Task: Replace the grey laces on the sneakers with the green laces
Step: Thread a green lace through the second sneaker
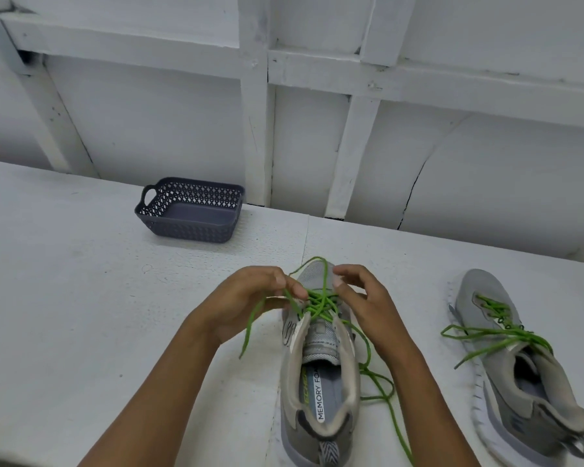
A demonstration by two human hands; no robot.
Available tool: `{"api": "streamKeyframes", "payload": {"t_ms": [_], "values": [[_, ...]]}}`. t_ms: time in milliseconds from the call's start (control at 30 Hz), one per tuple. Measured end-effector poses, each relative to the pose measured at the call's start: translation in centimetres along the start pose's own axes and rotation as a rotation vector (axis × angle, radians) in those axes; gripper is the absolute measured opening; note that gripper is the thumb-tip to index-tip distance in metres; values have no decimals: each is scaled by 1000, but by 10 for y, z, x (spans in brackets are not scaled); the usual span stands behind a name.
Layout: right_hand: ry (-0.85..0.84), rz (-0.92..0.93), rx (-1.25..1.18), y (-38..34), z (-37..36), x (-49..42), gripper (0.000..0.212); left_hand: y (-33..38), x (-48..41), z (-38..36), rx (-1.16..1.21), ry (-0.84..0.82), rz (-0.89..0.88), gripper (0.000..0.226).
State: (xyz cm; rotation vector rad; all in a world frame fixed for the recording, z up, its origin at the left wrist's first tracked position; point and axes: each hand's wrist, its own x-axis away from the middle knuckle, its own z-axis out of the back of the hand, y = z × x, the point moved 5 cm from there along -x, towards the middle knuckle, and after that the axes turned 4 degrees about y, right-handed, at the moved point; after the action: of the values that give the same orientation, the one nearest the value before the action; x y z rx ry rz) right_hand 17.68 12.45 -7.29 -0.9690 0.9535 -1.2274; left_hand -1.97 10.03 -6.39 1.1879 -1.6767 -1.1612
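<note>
Over the near sneaker's eyelets: green lace, part threaded, between both hands. Left hand, left of the sneaker, fingers curled, pinches one strand. Right hand, right of the sneaker, fingers bent, pinches the crossings.

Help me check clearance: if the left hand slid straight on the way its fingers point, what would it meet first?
Likely the crossed green laces on the middle grey mesh sneaker, which the left hand pinches; just beyond, fingers of the right hand. Depth is unclear.
</note>
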Motion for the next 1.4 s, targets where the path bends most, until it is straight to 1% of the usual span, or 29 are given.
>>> {"api": "streamKeyframes", "payload": {"t_ms": [67,100,133,200,233,300,367,433,500,567,600,633,700,767,800,833,867,900,967,1000,1033,1067,1100,1167,1233,1300,1333,1367,1400], "values": [[-52,3,-10,-6,5,17,12,2,0,1,183,48,38,20],[-86,4,-6,-8,6,26,15,3,1,1,222,83,64,23],[-119,5,6,-10,4,33,20,3,1,3,206,127,87,27],[-147,2,39,-9,4,43,27,3,1,5,19,185,131,27],[-139,-5,46,-8,5,46,26,2,1,5,-120,172,151,23],[-103,-32,22,-6,8,48,23,1,5,1,-433,67,179,11],[-65,-54,-18,-4,9,51,22,1,11,-6,-664,-65,176,8],[-52,-64,-37,-3,6,53,22,2,15,-7,-736,-136,181,12],[-19,-87,-63,0,4,55,16,6,18,-6,-749,-176,171,12],[16,-113,-75,4,4,55,10,13,21,0,-696,-144,111,11],[29,-117,-79,6,5,55,11,18,22,3,-625,-96,66,10],[38,-122,-83,7,5,56,11,23,23,7,-520,-34,17,10],[49,-123,-99,9,4,57,9,31,25,13,-223,67,-64,10],[58,-114,-85,9,1,58,7,35,26,13,87,114,-102,13],[63,-105,-77,10,-1,57,7,34,25,12,180,133,-97,15],[68,-100,-77,10,-4,58,6,31,25,9,187,157,-72,15],[81,-94,-80,11,-5,58,6,26,25,5,96,176,-32,15],[91,-88,-89,9,-6,58,6,20,25,4,-74,184,12,13],[110,-76,-101,9,-6,59,6,4,26,-1,-456,98,107,10],[117,-72,-104,11,-6,58,6,-3,28,-5,-581,22,145,13],[121,-70,-112,9,-6,59,4,-8,30,-8,-631,-36,165,16],[126,-71,-115,11,-6,59,5,-8,31,-10,-626,-61,160,17],[132,-71,-125,9,-6,60,8,-3,31,-11,-604,-50,129,17],[137,-70,-133,8,-6,61,12,11,30,-7,-496,38,25,17],[139,-79,-141,11,-5,61,3,25,27,0,-201,143,-57,22],[139,-66,-139,11,-4,62,9,33,25,4,110,178,-83,27],[140,-65,-141,14,-4,62,6,34,24,4,171,183,-79,27],[138,-67,-150,12,-5,62,1,34,24,3,161,195,-61,26],[142,-66,-147,14,-5,61,6,33,23,2,104,206,-36,26]]}}
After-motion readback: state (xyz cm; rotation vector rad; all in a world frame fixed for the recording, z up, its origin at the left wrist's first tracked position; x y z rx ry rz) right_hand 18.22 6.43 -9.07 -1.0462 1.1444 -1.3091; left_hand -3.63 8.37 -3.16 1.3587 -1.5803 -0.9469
